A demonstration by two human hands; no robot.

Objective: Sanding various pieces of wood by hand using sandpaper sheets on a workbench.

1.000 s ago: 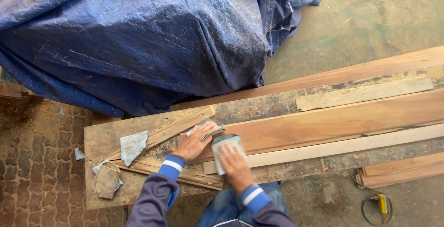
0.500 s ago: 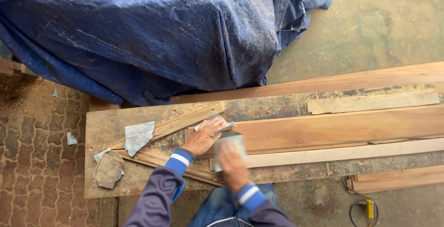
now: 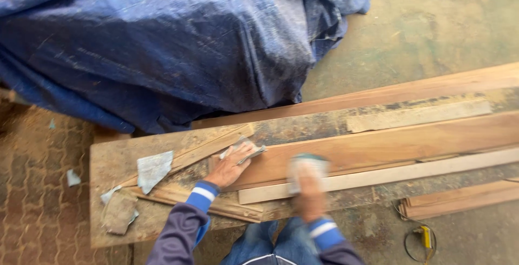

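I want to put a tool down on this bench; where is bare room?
Bare bench top lies at the far left corner, between the blue tarp and the grey sandpaper scrap. It is crowded around the left hand and right hand, where the planks and thin strip lie.

Bare bench top (image 3: 116,159) open at nine o'clock of left hand (image 3: 230,166), blocked only by sandpaper scraps (image 3: 152,169); blue tarp (image 3: 162,43) crowding twelve o'clock.
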